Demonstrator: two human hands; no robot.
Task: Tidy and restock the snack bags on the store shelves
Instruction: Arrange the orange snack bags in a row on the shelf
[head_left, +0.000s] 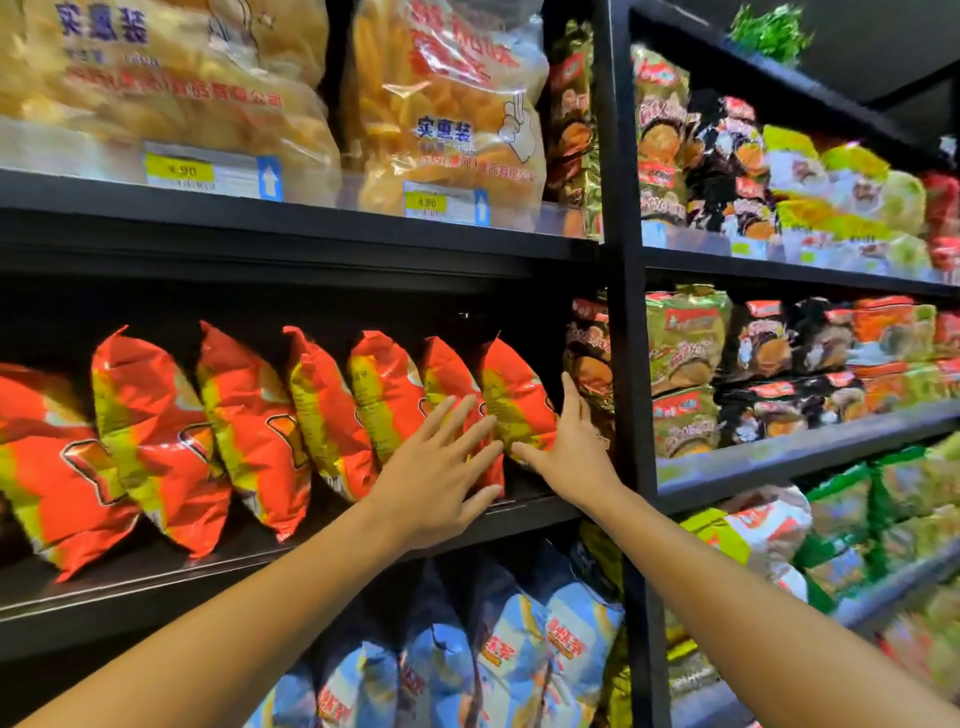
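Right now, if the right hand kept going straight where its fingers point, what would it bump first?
Probably the dark snack bag beside the black shelf post; the right hand already touches the last red bag.

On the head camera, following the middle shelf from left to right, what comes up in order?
Row of red-and-yellow snack bags → left hand pressed flat on the rightmost bags → right hand at the row's right end → black shelf upright → green noodle packs → dark and orange packs.

Snack bags (260, 431) on shelf (291, 551)
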